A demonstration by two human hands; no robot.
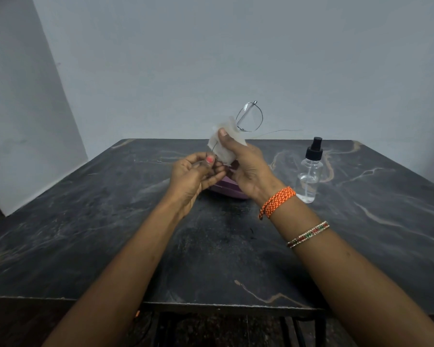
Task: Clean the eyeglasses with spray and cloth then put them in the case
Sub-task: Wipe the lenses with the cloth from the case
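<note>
Two hands work above the dark marble counter point(110, 221). Left hand point(193, 176) pinches a thin temple low down; right hand point(246, 169) pinches the white cloth point(223, 144) over one lens. Wire-rim eyeglasses point(249, 116) are held aloft: light, springy, easily bent, so hold by rim and hinge. Purple case point(227, 190) lies beneath; spray bottle point(310, 171) stands right.

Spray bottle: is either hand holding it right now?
No. The spray bottle stands alone on the table; the right hand pinches the cloth, the left hand the eyeglasses.
</note>
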